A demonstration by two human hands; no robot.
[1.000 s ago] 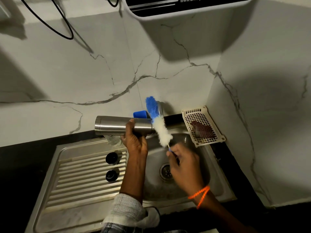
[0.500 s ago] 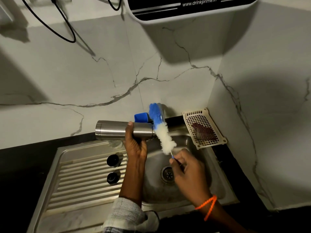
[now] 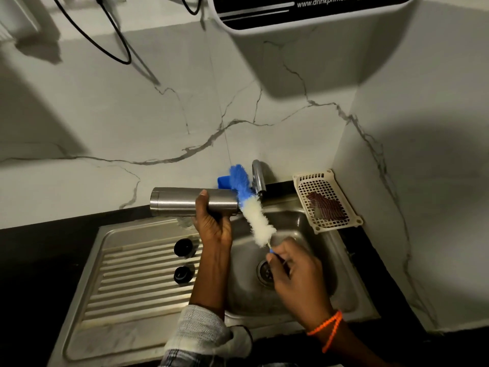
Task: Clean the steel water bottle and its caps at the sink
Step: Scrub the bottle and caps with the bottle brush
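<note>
So I've got the steel bottle (image 3: 193,202) lying sideways in my left hand (image 3: 214,229), fingers wrapped round the body near the mouth end, right about the middle of the frame and over the edge where the drainboard (image 3: 127,282) meets the basin (image 3: 296,287). Holding it flat like that points the open mouth to the right, toward the brush, and I figure any drips land in the sink instead of on the counter. My right hand (image 3: 296,271) is pinching the thin handle of the bottle brush (image 3: 251,207) just below the bristles, lower right of center, with the brush angled up and left so the blue tip sits right beside the bottle's mouth. It isn't inside yet as far as I can tell, more lined up next to the rim. The tap (image 3: 258,178) is just behind the brush, and I can't make out any water running. Count-wise: one bottle, one brush, two black caps (image 3: 184,246) parked on the drainboard ridges, one above the other, left of my left arm, out of the way till it's their turn. One cream plastic basket (image 3: 326,201) at the back right corner with a reddish scrubby thing in it, and one blue thing (image 3: 223,182) behind the bottle that I can't identify.
</note>
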